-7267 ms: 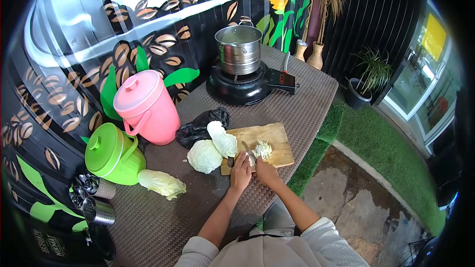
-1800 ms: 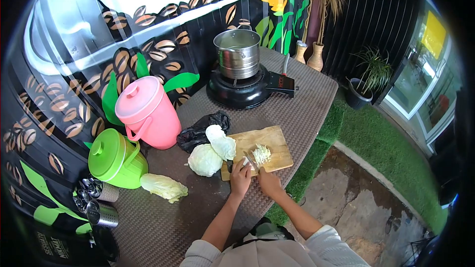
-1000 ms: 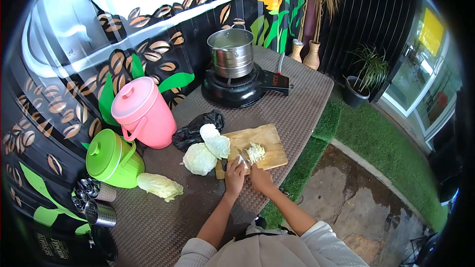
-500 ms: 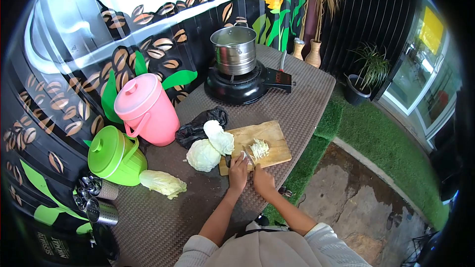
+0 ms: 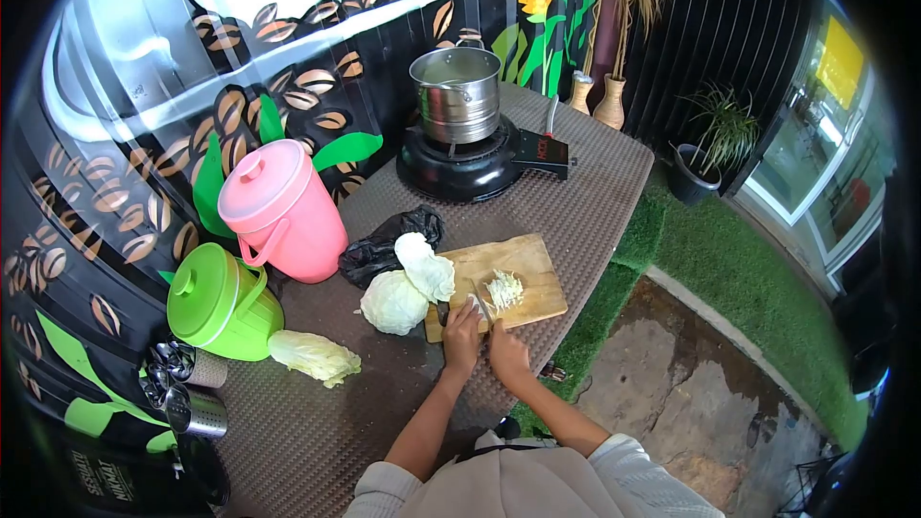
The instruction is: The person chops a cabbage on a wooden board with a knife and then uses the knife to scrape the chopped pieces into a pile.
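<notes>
On the table's right part lies a wooden cutting board [image 5: 532,269] with a small heap of shredded cabbage [image 5: 504,290]. My right hand [image 5: 508,347] is closed on the handle of a knife [image 5: 483,302], at the board's near edge. Beside it my left hand [image 5: 462,326] presses with bent fingers on a small pale piece at the board's lower left, next to the blade. Left of the board rest a cabbage [image 5: 393,303] and a loose cabbage leaf [image 5: 425,267], near a black plastic bag [image 5: 376,251].
Behind the board stands a black stove [image 5: 451,173] carrying a steel pot [image 5: 457,96]. At the left are a pink jug [image 5: 293,216], a green jug [image 5: 216,302], a long pale leafy vegetable [image 5: 315,356] and a steel cutlery holder [image 5: 199,411].
My right hand and the knife handle have shifted very slightly to the left. The rest of the scene looks nearly the same, with a slight shift of the view.
</notes>
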Action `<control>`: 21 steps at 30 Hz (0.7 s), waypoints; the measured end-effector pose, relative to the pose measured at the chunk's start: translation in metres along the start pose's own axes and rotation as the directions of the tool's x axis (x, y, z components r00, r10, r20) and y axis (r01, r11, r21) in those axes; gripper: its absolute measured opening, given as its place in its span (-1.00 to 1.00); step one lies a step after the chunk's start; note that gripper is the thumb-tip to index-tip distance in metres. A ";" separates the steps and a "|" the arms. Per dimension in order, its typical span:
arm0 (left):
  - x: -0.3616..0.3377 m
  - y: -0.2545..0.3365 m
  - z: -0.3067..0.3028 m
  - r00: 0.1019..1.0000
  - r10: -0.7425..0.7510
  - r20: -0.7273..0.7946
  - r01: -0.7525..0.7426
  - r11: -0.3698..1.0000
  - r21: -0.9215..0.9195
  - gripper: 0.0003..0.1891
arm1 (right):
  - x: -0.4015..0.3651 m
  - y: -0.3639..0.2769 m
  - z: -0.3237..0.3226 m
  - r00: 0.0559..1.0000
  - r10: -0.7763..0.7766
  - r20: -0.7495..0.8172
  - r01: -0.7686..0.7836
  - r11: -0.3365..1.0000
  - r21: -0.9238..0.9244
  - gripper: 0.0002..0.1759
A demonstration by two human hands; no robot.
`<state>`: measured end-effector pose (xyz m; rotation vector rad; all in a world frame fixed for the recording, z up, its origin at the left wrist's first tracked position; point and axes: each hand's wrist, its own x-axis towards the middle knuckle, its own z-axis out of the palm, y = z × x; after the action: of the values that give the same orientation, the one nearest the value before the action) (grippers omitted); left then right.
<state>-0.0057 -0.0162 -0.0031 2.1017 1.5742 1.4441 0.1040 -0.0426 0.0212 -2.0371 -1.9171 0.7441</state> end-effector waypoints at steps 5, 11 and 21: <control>0.000 0.002 -0.002 1.000 -0.016 0.009 0.016 1.000 -0.012 -0.81 | 0.029 0.000 -0.012 0.986 -0.169 -0.011 0.168 0.985 -0.025 -0.74; -0.001 0.000 -0.001 1.000 -0.011 0.016 0.011 1.000 -0.024 -0.81 | -0.006 -0.002 -0.007 0.999 -0.046 -0.029 0.046 0.999 0.018 -0.75; 0.002 0.003 -0.002 0.999 -0.033 -0.007 0.033 0.999 0.008 -0.82 | 0.007 -0.002 -0.019 0.987 -0.158 -0.009 0.157 0.986 -0.055 -0.76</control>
<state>-0.0047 -0.0163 0.0011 2.0681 1.6118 1.4377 0.1123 -0.0321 0.0365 -1.8877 -2.0831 0.6459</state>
